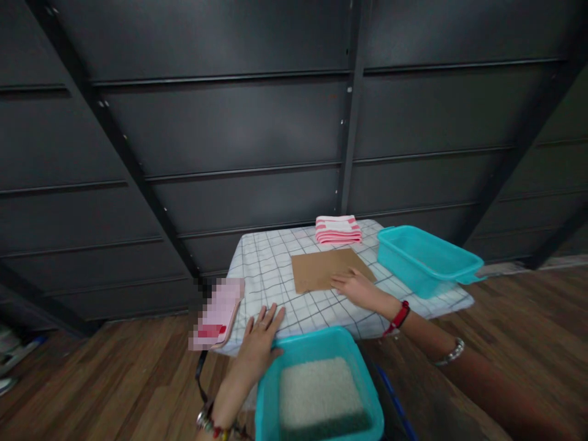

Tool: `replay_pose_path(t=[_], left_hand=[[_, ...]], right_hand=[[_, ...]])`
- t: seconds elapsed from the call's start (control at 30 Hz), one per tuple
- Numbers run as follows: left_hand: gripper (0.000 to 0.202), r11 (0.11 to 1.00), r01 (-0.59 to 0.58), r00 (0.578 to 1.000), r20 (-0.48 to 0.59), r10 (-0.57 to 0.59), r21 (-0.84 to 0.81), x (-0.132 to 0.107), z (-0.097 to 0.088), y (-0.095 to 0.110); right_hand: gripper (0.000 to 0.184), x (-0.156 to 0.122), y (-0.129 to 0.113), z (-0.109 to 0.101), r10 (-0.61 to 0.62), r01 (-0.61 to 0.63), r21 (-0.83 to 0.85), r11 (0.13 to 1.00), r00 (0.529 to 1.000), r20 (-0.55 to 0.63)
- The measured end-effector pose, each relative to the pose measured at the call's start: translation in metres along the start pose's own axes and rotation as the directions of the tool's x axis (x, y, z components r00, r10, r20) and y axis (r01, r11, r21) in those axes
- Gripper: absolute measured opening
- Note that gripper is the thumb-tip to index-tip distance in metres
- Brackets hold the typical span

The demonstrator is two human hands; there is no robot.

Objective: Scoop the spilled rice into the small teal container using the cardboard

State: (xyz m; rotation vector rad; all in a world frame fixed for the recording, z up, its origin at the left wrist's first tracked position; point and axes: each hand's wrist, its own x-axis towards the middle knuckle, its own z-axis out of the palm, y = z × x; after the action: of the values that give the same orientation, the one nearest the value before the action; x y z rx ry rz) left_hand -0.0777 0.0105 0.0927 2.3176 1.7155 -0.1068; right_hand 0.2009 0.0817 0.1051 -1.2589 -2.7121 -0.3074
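Note:
My right hand (356,288) rests with its fingers over the right front edge of a flat brown sheet of cardboard (316,269) on the checked cloth. My left hand (261,337) lies spread on the cloth's front edge, its thumb by the rim of a turquoise bin (269,392). Pale grains (321,392) that look like rice fill the lower part of this bin, which stands in front of the table. Nothing shows in the left hand's fingers. Whether the right fingers grip the cardboard or only touch it, I cannot tell.
A second turquoise bin (427,251) stands at the table's right side. Behind the cardboard lies a folded pink-and-white towel (339,229). At the left edge is a pink phone (220,312), partly blurred. The white checked cloth (261,263) covers the table, and dark panels (248,128) rise behind.

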Motion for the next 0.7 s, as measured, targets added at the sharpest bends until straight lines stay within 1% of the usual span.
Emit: replay_pose_path(t=[0.07, 0.17, 0.23, 0.3, 0.37, 0.47, 0.57, 0.63, 0.7], left_hand=[[0.081, 1.000, -0.003, 1.000, -0.012, 0.003, 0.005, 0.001, 0.002, 0.000], [0.083, 1.000, 0.025, 1.000, 0.009, -0.025, 0.001, 0.000, 0.000, 0.003], [0.087, 0.999, 0.052, 0.998, 0.041, -0.051, -0.007, -0.003, -0.003, 0.007], [0.088, 0.996, 0.085, 0.995, 0.059, -0.085, 0.007, -0.007, -0.005, 0.011], [0.087, 0.990, 0.132, 0.990, 0.051, -0.134, 0.041, -0.011, -0.006, 0.016], [0.086, 0.976, 0.200, 0.980, 0.006, -0.201, 0.089, -0.016, -0.004, 0.023], [0.084, 0.968, 0.224, 0.974, -0.059, -0.219, 0.111, -0.020, -0.001, 0.027], [0.083, 0.967, 0.230, 0.971, -0.100, -0.219, 0.113, -0.025, 0.001, 0.028], [0.084, 0.966, 0.232, 0.969, -0.119, -0.219, 0.117, -0.031, 0.001, 0.028]], right_hand=[[0.031, -0.011, -0.011, -0.008, -0.004, 0.006, 0.097, 0.995, 1.000, -0.014], [0.033, -0.028, -0.036, -0.017, 0.007, -0.004, 0.211, 0.977, 1.000, -0.012], [0.029, -0.038, -0.053, -0.016, 0.029, -0.033, 0.199, 0.980, 0.999, 0.020], [0.024, -0.044, -0.065, -0.011, 0.063, -0.067, 0.174, 0.982, 0.998, 0.031], [0.024, -0.045, -0.072, -0.004, 0.089, -0.091, 0.154, 0.984, 0.996, 0.022], [0.023, -0.041, -0.075, 0.001, 0.098, -0.099, 0.120, 0.988, 0.995, 0.012], [0.022, -0.040, -0.078, 0.004, 0.124, -0.123, 0.074, 0.990, 0.992, -0.011], [0.026, -0.042, -0.081, 0.005, 0.143, -0.141, 0.057, 0.988, 0.989, -0.036], [0.031, -0.047, -0.084, 0.007, 0.147, -0.143, 0.067, 0.987, 0.987, -0.058]])
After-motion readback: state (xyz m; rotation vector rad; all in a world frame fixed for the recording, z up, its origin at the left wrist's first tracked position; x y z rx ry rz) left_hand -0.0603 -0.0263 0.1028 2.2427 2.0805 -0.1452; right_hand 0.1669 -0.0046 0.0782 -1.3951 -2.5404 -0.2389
